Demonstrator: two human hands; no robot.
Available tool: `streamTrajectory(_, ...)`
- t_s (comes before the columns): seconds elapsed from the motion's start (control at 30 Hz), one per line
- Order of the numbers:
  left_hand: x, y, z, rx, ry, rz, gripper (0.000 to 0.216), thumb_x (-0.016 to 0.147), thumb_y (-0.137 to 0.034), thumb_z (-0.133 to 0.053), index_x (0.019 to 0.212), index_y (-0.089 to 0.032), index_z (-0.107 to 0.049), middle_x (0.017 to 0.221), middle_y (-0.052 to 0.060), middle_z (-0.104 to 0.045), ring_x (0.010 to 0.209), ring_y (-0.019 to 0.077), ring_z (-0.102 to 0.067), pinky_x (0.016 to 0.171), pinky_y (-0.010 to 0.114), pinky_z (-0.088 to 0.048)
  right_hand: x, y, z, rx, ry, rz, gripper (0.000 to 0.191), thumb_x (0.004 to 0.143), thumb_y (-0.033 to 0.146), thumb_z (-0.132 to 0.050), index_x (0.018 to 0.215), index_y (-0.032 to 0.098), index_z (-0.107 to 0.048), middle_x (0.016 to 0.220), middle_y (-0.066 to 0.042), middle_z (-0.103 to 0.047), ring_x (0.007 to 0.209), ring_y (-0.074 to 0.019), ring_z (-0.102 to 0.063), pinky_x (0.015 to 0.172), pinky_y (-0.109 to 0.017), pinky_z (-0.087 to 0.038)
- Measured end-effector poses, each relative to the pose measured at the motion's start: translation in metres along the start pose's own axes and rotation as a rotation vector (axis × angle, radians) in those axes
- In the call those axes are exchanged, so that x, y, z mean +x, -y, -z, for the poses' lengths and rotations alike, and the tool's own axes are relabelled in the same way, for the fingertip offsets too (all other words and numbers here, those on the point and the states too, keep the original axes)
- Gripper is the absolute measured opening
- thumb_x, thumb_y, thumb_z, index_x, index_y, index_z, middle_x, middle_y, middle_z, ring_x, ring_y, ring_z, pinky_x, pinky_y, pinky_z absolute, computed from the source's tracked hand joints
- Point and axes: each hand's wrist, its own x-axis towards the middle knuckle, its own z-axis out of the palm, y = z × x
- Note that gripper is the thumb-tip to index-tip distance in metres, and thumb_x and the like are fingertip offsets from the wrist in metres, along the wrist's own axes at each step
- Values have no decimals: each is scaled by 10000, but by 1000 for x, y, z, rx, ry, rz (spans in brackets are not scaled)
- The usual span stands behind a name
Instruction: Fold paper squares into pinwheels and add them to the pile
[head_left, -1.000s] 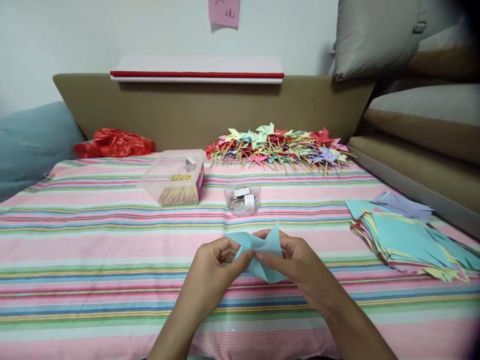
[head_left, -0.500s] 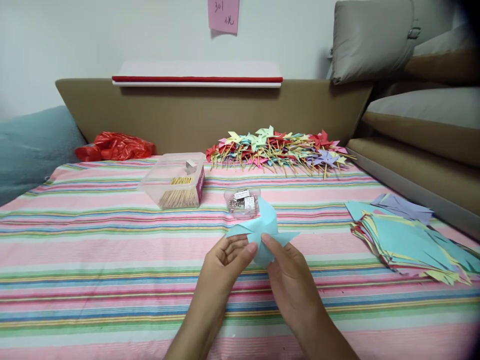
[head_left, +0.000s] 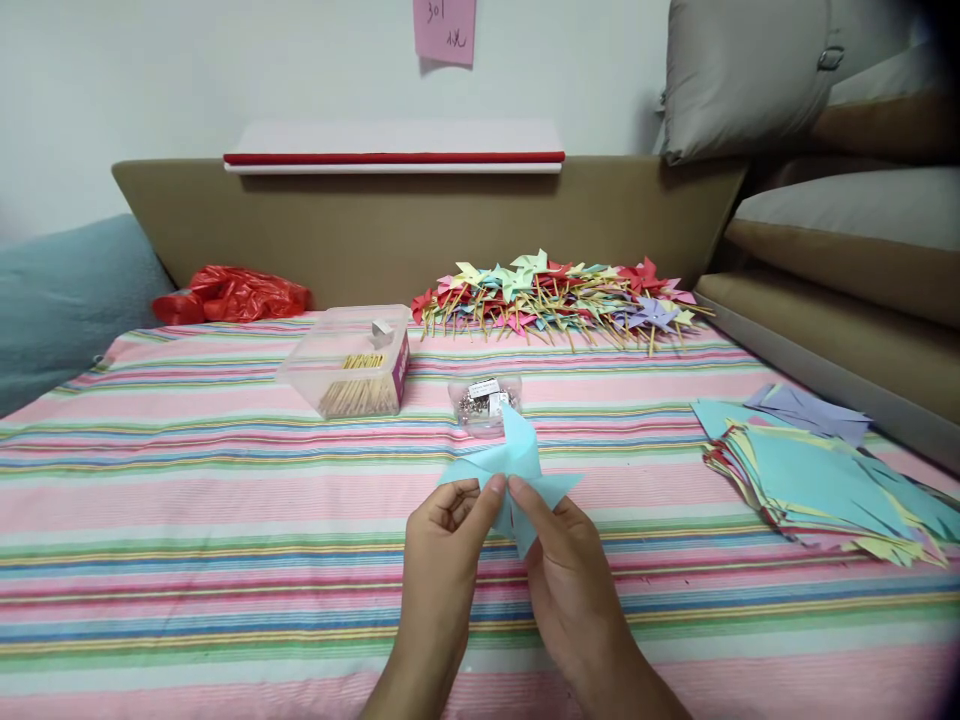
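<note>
Between my two hands is a light blue paper pinwheel (head_left: 517,455), its blades folded in toward the middle and no stick visible on it. My left hand (head_left: 442,540) pinches it near the centre with the thumb on top, the other fingers curled below. From the other side my right hand (head_left: 566,565) grips it, the thumb pressed close beside the left thumb. Just beyond the pinwheel sits a clear plastic container (head_left: 486,403) of small metallic pieces, too small to name, with white labels inside. The fingers under the paper are partly hidden.
A clear tub (head_left: 341,350) of wooden sticks stands left of centre. Finished pinwheels (head_left: 555,300) are heaped at the back. Cut paper sheets (head_left: 817,480) lie stacked at right. A red plastic bag (head_left: 247,292) is at back left; cushions (head_left: 847,240) border the right.
Both hands have shifted slightly left with the pinwheel. Its blades have turned and tilted a little, and the two thumbs now meet side by side near its centre.
</note>
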Motion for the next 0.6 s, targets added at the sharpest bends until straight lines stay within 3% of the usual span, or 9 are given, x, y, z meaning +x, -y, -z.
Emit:
streamTrajectory(0.2,0,-6,1,33,32,-11,193,780,-344,-797,784,-167,-721,739,7,-678,753,148,-596,696,223,-486,-2,1,0,-80,22,19,327,763,414,-802,993,193,-728,938,-46,-740,911,-236,-635,844,-367,-487)
streamTrajectory(0.33,3,-11,4,-30,-46,21,223,745,-346,-826,702,-173,-691,632,-27,-611,663,129,-575,605,201,-455,-2,6,2,-182,37,119,268,924,483,-591,1042,251,-656,969,-33,-689,917,-227,-628,825,-376,-500)
streamTrajectory(0.4,5,-14,7,-78,-75,33,250,734,-366,-834,685,-166,-691,629,-26,-619,629,115,-559,584,194,-448,0,12,7,-300,-8,275,256,966,450,-516,1140,287,-610,1053,-38,-656,1002,-233,-617,877,-403,-497)
streamTrajectory(0.47,8,-17,11,-112,-72,45,256,737,-383,-832,711,-158,-712,681,-11,-661,639,107,-564,604,190,-464,2,18,14,-535,-30,544,267,949,358,-553,1211,314,-581,1197,-54,-593,1147,-249,-566,947,-432,-476)
streamTrajectory(0.6,10,-24,17,-149,-43,77,259,739,-388,-834,733,-155,-722,696,-9,-665,658,104,-577,639,191,-492,4,32,24,-1112,127,1050,309,897,142,-601,1138,327,-655,1397,-69,-412,1340,-285,-423,1010,-465,-441)
